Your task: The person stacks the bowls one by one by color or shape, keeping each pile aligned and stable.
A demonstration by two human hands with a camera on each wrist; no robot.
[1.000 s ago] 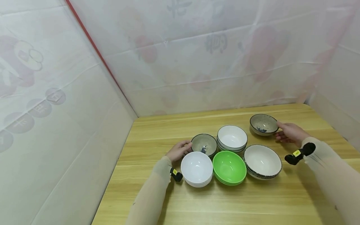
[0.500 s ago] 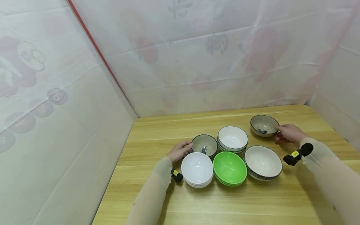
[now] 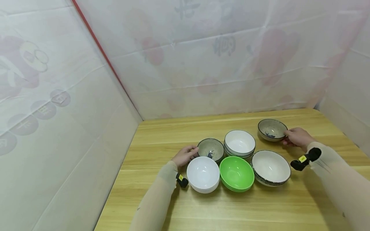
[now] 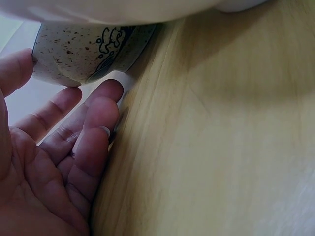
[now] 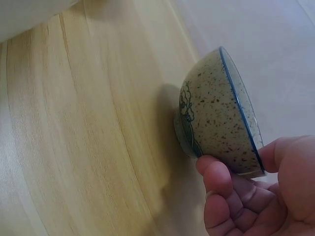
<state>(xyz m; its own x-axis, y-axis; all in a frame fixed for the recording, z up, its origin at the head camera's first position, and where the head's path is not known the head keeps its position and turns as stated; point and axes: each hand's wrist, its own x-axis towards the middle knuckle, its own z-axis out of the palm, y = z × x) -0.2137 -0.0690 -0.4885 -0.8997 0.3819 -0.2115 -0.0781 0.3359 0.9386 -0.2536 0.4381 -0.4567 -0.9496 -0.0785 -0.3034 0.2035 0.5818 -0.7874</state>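
Two small speckled bowls with blue painting stand on the wooden table [image 3: 173, 134]. My left hand [image 3: 193, 150] holds the left speckled bowl [image 3: 211, 148] at its left side. In the left wrist view the thumb of that hand [image 4: 54, 93] lies at the bowl's [image 4: 83, 49] rim and the fingers [image 4: 96, 115] reach under its base. At the back right, my right hand [image 3: 286, 136] pinches the right speckled bowl [image 3: 271, 129]. The right wrist view shows that hand [image 5: 248, 169] with the thumb on the bowl's [image 5: 216, 118] rim and the fingers beneath its wall.
Between the hands stand a stack of white dark-rimmed bowls [image 3: 240, 142], a stack of white bowls [image 3: 203, 173], a stack of green bowls [image 3: 236, 172] and a large speckled-rimmed white bowl [image 3: 270, 166]. Fabric walls close in the table at the left, back and right.
Hardly anything differs. Both hands stay at their speckled bowls, and only the head view has shifted slightly.
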